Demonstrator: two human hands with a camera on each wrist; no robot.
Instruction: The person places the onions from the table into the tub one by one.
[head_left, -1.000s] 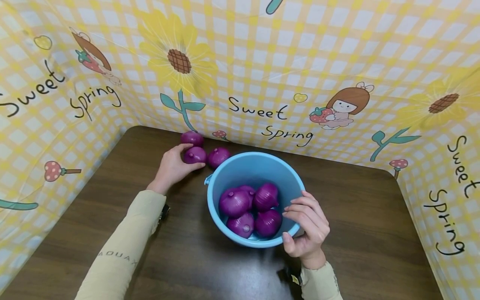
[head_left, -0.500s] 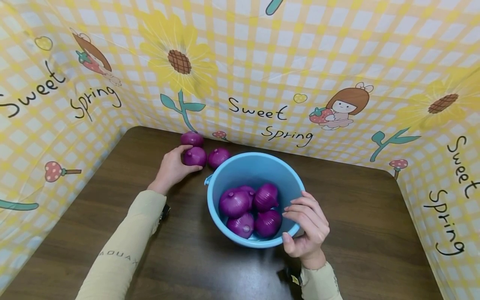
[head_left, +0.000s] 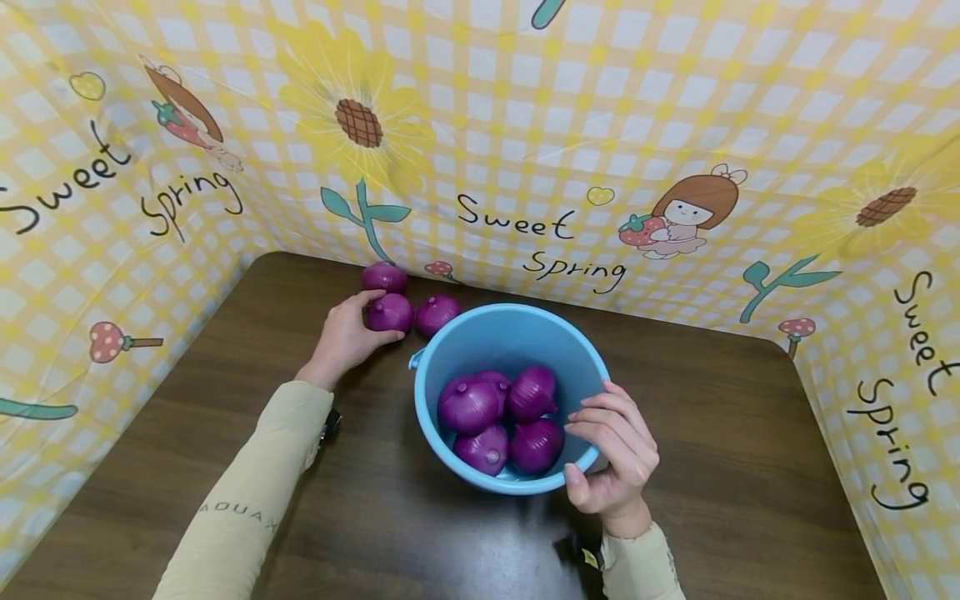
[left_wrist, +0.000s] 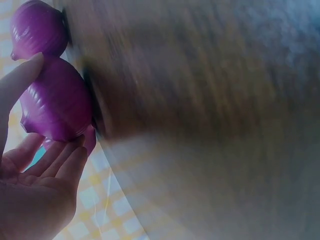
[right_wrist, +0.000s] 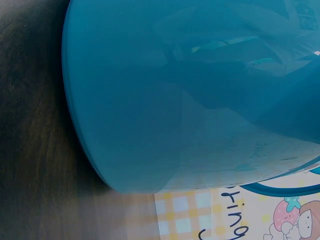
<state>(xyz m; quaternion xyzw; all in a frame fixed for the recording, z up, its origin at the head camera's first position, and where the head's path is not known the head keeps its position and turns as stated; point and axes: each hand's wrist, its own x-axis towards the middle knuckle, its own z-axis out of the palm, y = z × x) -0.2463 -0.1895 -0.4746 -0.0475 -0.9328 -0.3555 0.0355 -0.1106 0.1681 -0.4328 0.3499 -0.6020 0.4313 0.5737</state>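
My left hand (head_left: 348, 333) holds a purple onion (head_left: 391, 312) between thumb and fingertips near the table's back edge. In the left wrist view, the thumb lies on one side of this onion (left_wrist: 57, 102) and several fingers on the other. Close by are a second onion (head_left: 384, 277) behind it and a third onion (head_left: 438, 315) to its right. My right hand (head_left: 618, 454) grips the rim of a light blue bucket (head_left: 510, 342), fingers hooked inside and thumb outside. Several onions (head_left: 468, 406) lie in the bucket. The right wrist view shows mostly the bucket's outer wall (right_wrist: 165, 110).
A dark wooden table (head_left: 367, 517) carries everything. Yellow checked cloth (head_left: 525, 125) hangs along its back and both sides. The bucket's handle joint (head_left: 416, 359) sticks out at its left, near the loose onions.
My left thumb has drawn in slightly against the front of the onion. The onions, the bucket and my right hand stay in place.
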